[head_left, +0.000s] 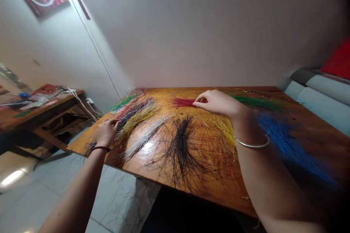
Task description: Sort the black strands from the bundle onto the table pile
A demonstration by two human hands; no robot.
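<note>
Thin, wire-like strands lie in coloured bundles on the wooden table (169,182). My right hand (218,102), with a silver bangle at the wrist, pinches at the right end of the red strands (182,102). My left hand (106,133) is at the table's left side with its fingers curled together, against the dark strands (132,113); what lies in its fingertips is too small to make out. Yellow strands (140,118) and a silver-white bundle (146,138) are to its right. A spread black bundle (182,142) lies nearest my body.
Beyond my right forearm lie blue strands (290,142) and green strands (258,102); more yellow strands (225,127) are beside it. A wall (205,36) backs the table. Another cluttered table (54,107) stands left, and a padded seat (322,94) right.
</note>
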